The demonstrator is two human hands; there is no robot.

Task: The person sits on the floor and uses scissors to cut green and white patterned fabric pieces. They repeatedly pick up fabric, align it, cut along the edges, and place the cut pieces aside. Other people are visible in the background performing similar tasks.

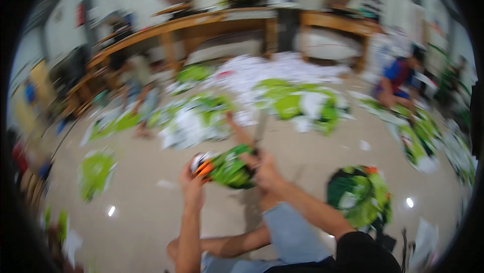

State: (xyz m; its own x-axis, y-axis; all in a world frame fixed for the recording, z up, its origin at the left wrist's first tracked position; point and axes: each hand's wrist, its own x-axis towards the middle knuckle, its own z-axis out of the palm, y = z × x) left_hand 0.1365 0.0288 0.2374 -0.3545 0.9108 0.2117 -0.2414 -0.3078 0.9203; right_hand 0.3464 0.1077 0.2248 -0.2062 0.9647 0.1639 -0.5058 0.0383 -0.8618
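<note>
Above my crossed legs I hold a bunched green printed cloth (229,168), with an orange, black and white patch at its left end. My left hand (192,174) is closed on that patterned end. At the other end, my right hand (264,169) grips the cloth with its fingers bent round it. Blur hides the exact finger positions. To the right of my knee lies a heap of dark and light green cloth (360,197) on the floor, apart from both hands.
Green-and-white cloth piles (196,119) lie ahead, with another green pile (292,101) beside them. White scraps (267,68) spread before the wooden tables (201,20). One person (398,81) sits at the right, another (141,91) at the left. A single green piece (96,172) lies left.
</note>
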